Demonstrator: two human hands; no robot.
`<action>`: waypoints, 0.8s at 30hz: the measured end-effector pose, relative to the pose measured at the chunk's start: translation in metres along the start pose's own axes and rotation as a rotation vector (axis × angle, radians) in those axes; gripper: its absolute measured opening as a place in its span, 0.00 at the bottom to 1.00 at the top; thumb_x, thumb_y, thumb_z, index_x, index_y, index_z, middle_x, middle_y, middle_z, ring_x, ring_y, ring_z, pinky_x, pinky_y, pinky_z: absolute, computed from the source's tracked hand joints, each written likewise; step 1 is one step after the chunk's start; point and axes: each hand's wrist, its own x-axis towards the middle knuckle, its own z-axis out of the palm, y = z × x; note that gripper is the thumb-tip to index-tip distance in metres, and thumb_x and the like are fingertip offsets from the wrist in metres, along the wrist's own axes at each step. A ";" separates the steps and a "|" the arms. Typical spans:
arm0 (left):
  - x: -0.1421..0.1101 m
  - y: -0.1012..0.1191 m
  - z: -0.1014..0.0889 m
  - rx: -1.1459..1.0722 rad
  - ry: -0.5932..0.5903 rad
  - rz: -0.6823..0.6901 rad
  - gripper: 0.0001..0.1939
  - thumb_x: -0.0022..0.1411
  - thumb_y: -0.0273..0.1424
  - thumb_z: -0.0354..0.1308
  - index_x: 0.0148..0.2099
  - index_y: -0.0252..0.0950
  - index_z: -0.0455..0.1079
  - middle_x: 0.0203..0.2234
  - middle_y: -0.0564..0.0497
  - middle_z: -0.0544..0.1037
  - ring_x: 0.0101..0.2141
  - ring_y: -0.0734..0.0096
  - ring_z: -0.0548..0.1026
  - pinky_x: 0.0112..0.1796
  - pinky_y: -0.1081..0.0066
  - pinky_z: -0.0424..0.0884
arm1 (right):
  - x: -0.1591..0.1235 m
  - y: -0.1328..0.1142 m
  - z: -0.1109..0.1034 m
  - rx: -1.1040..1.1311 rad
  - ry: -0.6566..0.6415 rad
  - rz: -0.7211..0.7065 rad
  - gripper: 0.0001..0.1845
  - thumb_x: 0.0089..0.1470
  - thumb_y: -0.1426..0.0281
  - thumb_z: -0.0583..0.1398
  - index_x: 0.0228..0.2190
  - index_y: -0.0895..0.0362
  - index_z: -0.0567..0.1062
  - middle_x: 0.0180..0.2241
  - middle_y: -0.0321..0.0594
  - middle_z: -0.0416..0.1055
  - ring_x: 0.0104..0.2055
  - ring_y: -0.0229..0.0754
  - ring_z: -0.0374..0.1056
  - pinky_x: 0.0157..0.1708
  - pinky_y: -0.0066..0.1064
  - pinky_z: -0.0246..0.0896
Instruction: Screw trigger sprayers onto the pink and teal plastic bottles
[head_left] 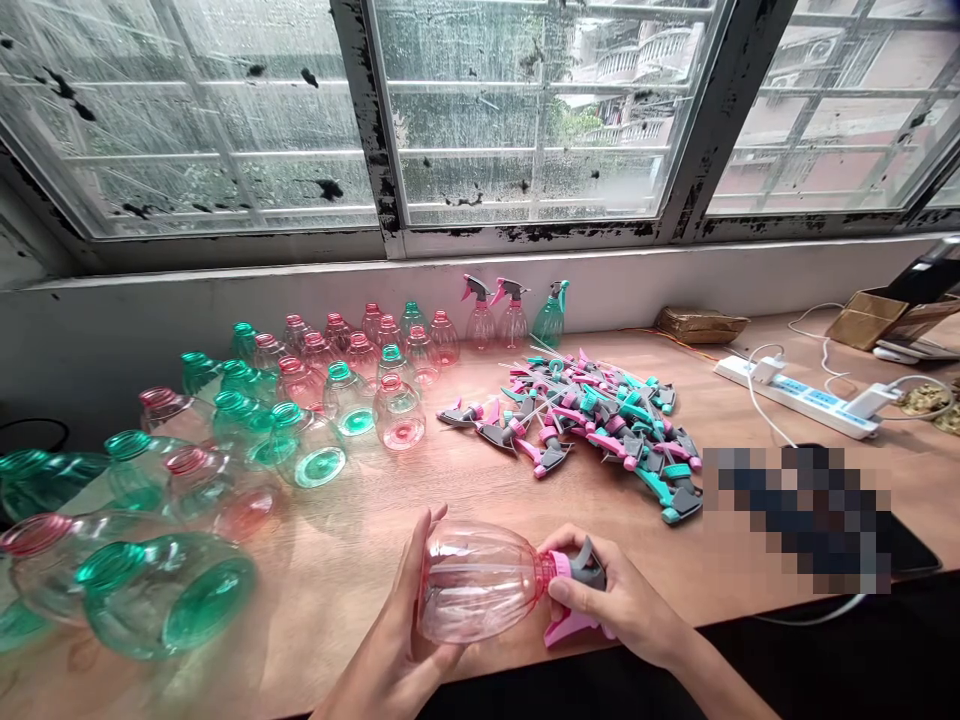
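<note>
A clear pink spray bottle [480, 582] lies sideways between my hands above the table's front edge. My left hand [420, 610] cups its base, the fingers wrapped round the far side. At the other end, my right hand [607, 595] grips the pink-and-grey spray head [587, 565] by its pink collar, at the bottle's neck. The spray head's pink part points down toward me. A thin tube shows faintly inside the bottle. Beyond my hands lies a heap of loose spray heads [600, 410] in pink, green and grey.
Several open pink and green bottles [322, 440] stand on the left of the wooden table [360, 545]. Three bottles with spray heads [512, 318] stand by the wall. On the right are a power strip [799, 395], a blurred-out device [904, 545] with cables, and a brown package [701, 325].
</note>
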 end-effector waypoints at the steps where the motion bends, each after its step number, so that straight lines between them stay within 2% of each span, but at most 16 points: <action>1: 0.000 -0.001 0.000 0.002 -0.003 -0.002 0.45 0.73 0.40 0.56 0.75 0.64 0.27 0.77 0.52 0.40 0.74 0.47 0.44 0.69 0.41 0.41 | 0.000 0.000 0.000 -0.003 0.001 -0.001 0.19 0.57 0.56 0.70 0.39 0.58 0.76 0.27 0.33 0.75 0.24 0.33 0.63 0.21 0.23 0.56; 5: -0.001 -0.007 -0.003 0.006 -0.010 -0.052 0.52 0.68 0.39 0.63 0.76 0.60 0.26 0.77 0.51 0.40 0.74 0.45 0.42 0.69 0.42 0.40 | 0.000 0.001 0.000 -0.001 0.003 -0.002 0.19 0.57 0.56 0.70 0.39 0.58 0.76 0.27 0.33 0.75 0.23 0.32 0.62 0.20 0.21 0.55; 9: -0.001 -0.012 -0.004 0.003 -0.005 -0.054 0.49 0.68 0.39 0.63 0.77 0.56 0.33 0.77 0.50 0.42 0.74 0.47 0.41 0.70 0.46 0.40 | 0.000 0.002 -0.001 -0.008 -0.006 -0.005 0.18 0.58 0.57 0.70 0.40 0.58 0.76 0.27 0.33 0.75 0.23 0.31 0.63 0.19 0.20 0.54; 12: 0.000 -0.009 -0.002 0.013 0.016 -0.019 0.49 0.68 0.39 0.63 0.76 0.57 0.32 0.77 0.50 0.43 0.74 0.47 0.43 0.70 0.46 0.42 | -0.001 0.002 -0.001 -0.008 0.000 -0.011 0.18 0.57 0.57 0.70 0.39 0.58 0.76 0.27 0.32 0.75 0.23 0.31 0.63 0.22 0.21 0.57; 17: 0.000 0.002 0.004 0.003 0.048 -0.017 0.43 0.73 0.41 0.56 0.76 0.61 0.30 0.77 0.52 0.40 0.73 0.48 0.49 0.69 0.46 0.45 | -0.001 0.001 0.000 0.010 0.004 0.004 0.20 0.57 0.56 0.70 0.39 0.58 0.75 0.26 0.32 0.74 0.22 0.32 0.61 0.22 0.23 0.59; 22: 0.000 -0.001 0.001 0.037 0.021 -0.029 0.50 0.69 0.40 0.62 0.76 0.58 0.27 0.77 0.50 0.39 0.74 0.44 0.44 0.69 0.43 0.46 | 0.000 0.001 0.000 -0.008 0.011 -0.001 0.20 0.56 0.55 0.70 0.39 0.58 0.76 0.26 0.32 0.73 0.21 0.31 0.57 0.21 0.24 0.57; 24: 0.000 -0.003 -0.001 0.050 0.000 -0.039 0.50 0.69 0.39 0.61 0.76 0.56 0.28 0.77 0.50 0.38 0.74 0.44 0.43 0.69 0.44 0.45 | 0.000 0.002 -0.001 -0.012 0.012 -0.002 0.20 0.56 0.55 0.70 0.39 0.58 0.76 0.26 0.32 0.73 0.21 0.31 0.57 0.20 0.24 0.56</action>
